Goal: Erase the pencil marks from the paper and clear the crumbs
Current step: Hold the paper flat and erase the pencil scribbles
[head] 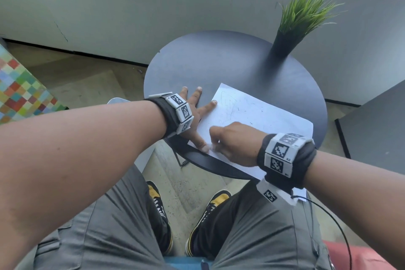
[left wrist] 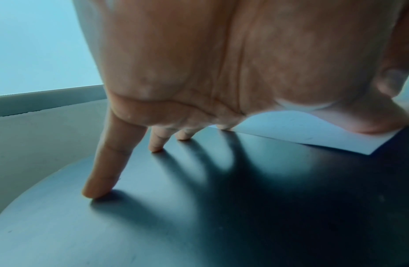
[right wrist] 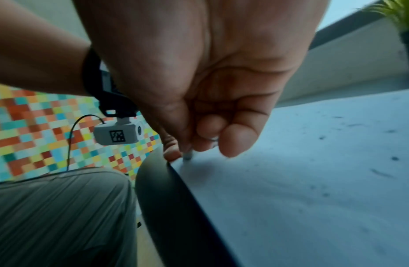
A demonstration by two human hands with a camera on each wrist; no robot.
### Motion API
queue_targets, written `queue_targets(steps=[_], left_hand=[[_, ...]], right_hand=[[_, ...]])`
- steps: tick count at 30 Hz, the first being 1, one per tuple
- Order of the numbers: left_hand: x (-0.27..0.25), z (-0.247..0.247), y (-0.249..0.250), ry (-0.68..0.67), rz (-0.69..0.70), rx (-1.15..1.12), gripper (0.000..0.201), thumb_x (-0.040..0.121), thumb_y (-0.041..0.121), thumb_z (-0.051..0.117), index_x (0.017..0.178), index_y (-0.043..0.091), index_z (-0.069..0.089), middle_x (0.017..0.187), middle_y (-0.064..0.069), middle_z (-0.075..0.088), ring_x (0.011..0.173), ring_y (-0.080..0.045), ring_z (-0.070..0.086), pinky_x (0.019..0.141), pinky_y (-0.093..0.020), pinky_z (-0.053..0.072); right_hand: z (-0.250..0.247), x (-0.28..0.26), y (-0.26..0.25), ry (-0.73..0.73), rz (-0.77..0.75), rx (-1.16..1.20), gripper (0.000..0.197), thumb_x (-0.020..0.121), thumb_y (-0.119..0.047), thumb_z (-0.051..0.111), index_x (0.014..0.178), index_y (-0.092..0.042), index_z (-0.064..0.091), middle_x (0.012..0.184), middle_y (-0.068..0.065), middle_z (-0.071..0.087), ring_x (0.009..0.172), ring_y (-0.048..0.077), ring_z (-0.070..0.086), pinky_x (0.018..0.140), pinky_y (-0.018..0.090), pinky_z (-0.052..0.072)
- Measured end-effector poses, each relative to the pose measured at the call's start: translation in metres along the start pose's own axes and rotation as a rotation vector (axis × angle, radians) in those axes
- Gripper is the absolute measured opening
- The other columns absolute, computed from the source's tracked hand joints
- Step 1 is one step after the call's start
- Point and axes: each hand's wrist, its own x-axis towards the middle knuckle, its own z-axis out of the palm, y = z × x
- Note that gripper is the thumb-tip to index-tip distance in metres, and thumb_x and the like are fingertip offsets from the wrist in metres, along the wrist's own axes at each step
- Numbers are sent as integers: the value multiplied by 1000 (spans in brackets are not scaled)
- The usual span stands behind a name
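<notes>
My right hand (head: 234, 140) pinches a small pale eraser (right wrist: 188, 155) against the white scribbled paper sheet (head: 258, 116) near its front corner; my left hand (head: 195, 114), fingers spread flat, pins the sheet's edge so it won't slide on the round dark worktop (head: 219, 61).

lounge or office corner | round dark table (head: 219, 59) | potted grass plant (head: 302, 13) | checkered seat (head: 19, 85)

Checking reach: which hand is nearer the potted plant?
Right. The right hand works on the paper, on the potted plant's side; the left hand presses the paper's opposite edge.
</notes>
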Motion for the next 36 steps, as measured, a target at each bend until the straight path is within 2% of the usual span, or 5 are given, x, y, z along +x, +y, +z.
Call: queue_targets(steps=[4, 22, 27, 32, 36], left_hand=[[1, 0, 0, 3, -2, -14, 142, 42, 98, 57, 146, 48, -27, 160, -5, -29, 146, -44, -18, 111, -69, 14], [6, 2, 3, 29, -8, -13, 147, 40, 96, 61, 149, 44, -22, 161, -10, -24, 145, -51, -14, 114, -67, 13], [10, 5, 1, 36, -11, 8, 148, 36, 101, 54, 148, 44, -25, 161, -10, -25, 145, -51, -14, 114, -68, 14], [7, 2, 2, 26, -2, -10, 147, 39, 98, 59, 148, 44, -24, 161, -11, -26, 145, -51, -15, 114, -68, 13], [7, 1, 1, 10, -3, 1, 146, 41, 96, 60, 147, 45, -25, 160, -12, -27, 144, -53, -16, 114, -68, 12]], right_hand=[[-2, 3, 14, 157, 222, 69, 29, 98, -44, 41, 96, -15, 44, 86, 11, 56, 77, 34, 55, 71, 40, 51], [-8, 3, 11, 134, 352, 106, 28, 97, -43, 41, 98, -15, 45, 95, 11, 57, 84, 34, 55, 73, 38, 48], [5, -9, -20, -37, 209, 42, 23, 98, -39, 41, 94, -16, 41, 86, 10, 52, 74, 30, 52, 62, 36, 42], [-14, 5, 28, 134, 384, 37, 26, 97, -44, 41, 97, -18, 44, 94, 11, 58, 81, 34, 56, 71, 37, 48], [-2, 0, 8, -9, 131, -2, 19, 99, -35, 40, 97, -15, 41, 81, 9, 55, 76, 33, 54, 66, 40, 47]])
